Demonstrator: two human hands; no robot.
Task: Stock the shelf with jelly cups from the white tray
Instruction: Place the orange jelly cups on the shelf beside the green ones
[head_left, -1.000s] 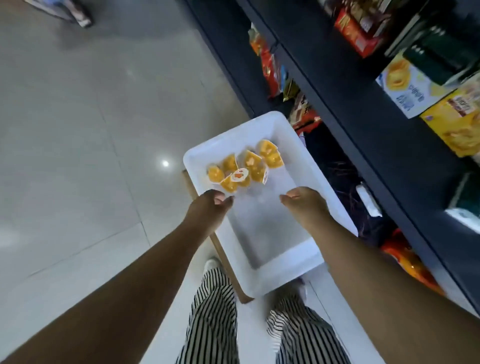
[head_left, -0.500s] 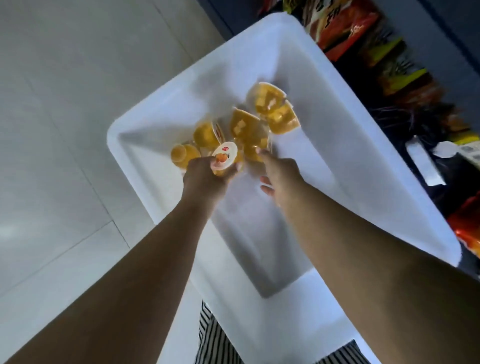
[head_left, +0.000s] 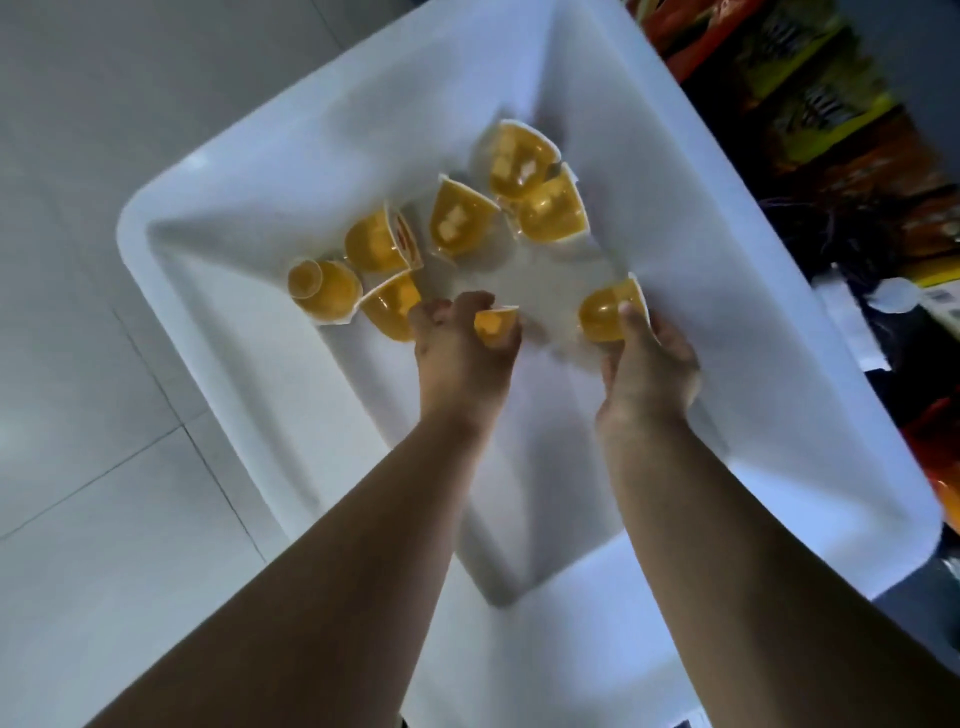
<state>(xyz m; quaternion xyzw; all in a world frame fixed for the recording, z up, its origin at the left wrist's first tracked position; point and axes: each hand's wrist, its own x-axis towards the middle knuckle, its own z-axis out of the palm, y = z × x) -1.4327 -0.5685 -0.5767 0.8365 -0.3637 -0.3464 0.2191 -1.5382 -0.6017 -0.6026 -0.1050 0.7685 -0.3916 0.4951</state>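
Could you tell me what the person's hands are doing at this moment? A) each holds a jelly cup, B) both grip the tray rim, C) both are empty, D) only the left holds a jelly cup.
A: the left hand grips one jelly cup, the right hand another.
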